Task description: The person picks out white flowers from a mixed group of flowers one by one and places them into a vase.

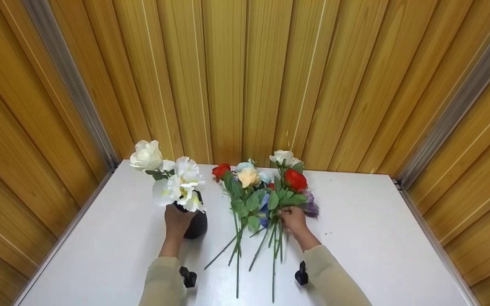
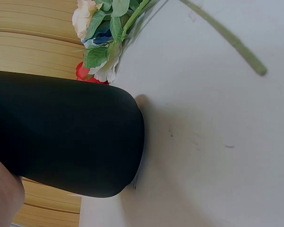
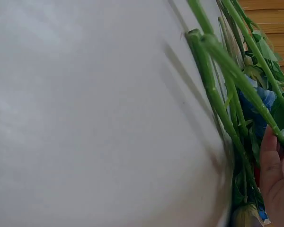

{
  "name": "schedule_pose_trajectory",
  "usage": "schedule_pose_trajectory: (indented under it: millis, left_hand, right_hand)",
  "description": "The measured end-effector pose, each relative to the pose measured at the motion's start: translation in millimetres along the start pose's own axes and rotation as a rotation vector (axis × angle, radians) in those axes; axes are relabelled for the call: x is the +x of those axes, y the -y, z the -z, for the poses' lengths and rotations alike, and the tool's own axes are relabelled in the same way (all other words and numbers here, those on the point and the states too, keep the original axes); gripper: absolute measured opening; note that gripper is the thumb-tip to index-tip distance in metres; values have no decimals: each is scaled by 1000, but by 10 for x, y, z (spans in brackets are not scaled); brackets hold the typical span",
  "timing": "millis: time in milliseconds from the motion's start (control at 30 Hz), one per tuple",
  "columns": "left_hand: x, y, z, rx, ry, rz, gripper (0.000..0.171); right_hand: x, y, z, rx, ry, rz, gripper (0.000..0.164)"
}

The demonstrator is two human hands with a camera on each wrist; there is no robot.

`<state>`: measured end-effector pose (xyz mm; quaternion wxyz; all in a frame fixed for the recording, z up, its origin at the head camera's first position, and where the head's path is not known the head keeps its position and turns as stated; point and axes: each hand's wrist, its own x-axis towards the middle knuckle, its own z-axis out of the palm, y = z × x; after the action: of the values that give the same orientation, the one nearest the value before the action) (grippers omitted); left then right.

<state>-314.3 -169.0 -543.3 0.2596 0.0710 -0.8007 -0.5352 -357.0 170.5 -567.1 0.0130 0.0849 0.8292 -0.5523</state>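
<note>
A black vase [image 1: 198, 224] stands at the left of the white table, and my left hand [image 1: 177, 222] grips its side near the top. Out of it rise a white rose [image 1: 146, 155] and ruffled white blooms [image 1: 186, 175]. The left wrist view shows the vase's smooth dark wall [image 2: 66, 132] close up. Over the right bunch, my right hand [image 1: 294, 220] pinches a green flower stem [image 3: 244, 85] between thumb and fingers. Which bloom tops that stem I cannot tell. Around it lie a red rose [image 1: 295, 180], a white rose [image 1: 282, 157] and a purple flower [image 1: 310, 205].
Beside the right bunch lies another, with a peach flower [image 1: 248, 176], a red flower [image 1: 220, 171] and long bare stems [image 1: 237, 272] pointing toward me. Wood-patterned panels [image 1: 228, 85] wall in the white table [image 1: 364, 238] at the back and sides.
</note>
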Motion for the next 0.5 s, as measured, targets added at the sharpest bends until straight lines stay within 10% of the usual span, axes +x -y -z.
schedule_pose_trajectory:
  millis: [500]
  left_hand:
    - [9, -1, 8, 6, 7, -11, 80]
  right_hand:
    - [102, 197, 70, -155, -169, 200, 22]
